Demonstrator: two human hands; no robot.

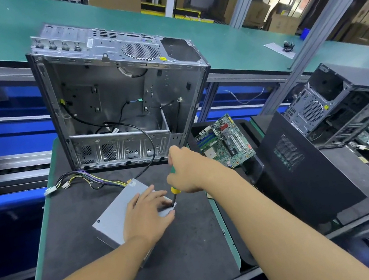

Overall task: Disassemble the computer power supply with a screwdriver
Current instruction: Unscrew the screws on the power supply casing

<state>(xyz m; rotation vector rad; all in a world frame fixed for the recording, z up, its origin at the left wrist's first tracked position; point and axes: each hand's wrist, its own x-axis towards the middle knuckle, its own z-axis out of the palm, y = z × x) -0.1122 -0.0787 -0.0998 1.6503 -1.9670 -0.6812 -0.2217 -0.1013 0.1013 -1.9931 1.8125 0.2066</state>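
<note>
Item one, nearest you: the desk (pixel 185 250), a dark mat with a green border, its near edge lying between your forearms. Item two: your left hand (pixel 145 211), fingers straight and spread, lying flat on the lid of the power supply (pixel 114 211) and pinning it; it grips nothing. The power supply, a grey metal box, sits skewed about the middle of the desk. Item three: your right hand (pixel 184 172), fingers curled tight round the green-and-yellow handle of the screwdriver (pixel 175 190). The shaft is steep, its tip at the lid's right-hand corner, just beside your left fingertips. Step in hand, by judgement: working a lid screw at that corner. A dark dot at the lid's left corner is likely another screw. The next move probably calls for firm downward pressure, the tip square in the head, and the box kept from turning. Item four: the cable bundle (pixel 87 180), trailing from the box toward the desk's left edge. Item five: the computer case (pixel 121 96), open, stripped, upright along the far edge. Free mat lies toward the near and right edges; the far side is crowded. Beyond the right edge: a motherboard (pixel 224 142), a black side panel (pixel 302 168), a second case (pixel 335 103). Farthest: the green conveyor belt (pixel 235 44).
</note>
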